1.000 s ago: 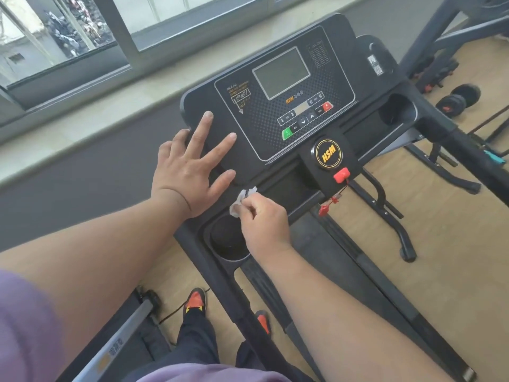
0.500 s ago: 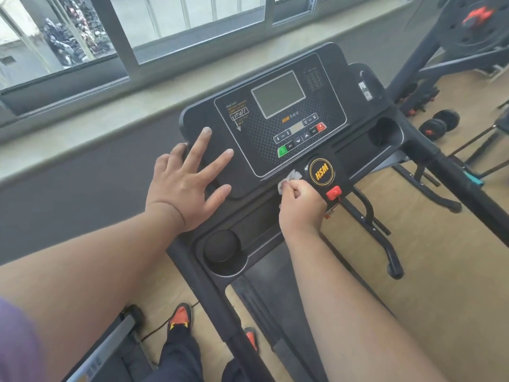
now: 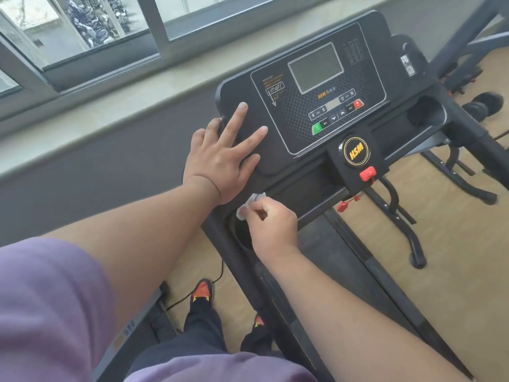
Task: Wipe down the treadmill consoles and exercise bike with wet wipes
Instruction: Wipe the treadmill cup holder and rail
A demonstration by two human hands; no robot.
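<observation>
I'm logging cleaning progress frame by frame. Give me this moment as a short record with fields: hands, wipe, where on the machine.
machine: treadmill console, black, screen dark
left hand: left hand flat on the console's left side, fingers spread
right hand: right hand pinches the wet wipe
wipe: white, crumpled, at the console's lower left edge, over the left cup holder
safety key: red clip below the round logo

Window [image 3: 96, 28], dumbbell [image 3: 483, 104], orange-black shoes [image 3: 202, 292].
</observation>
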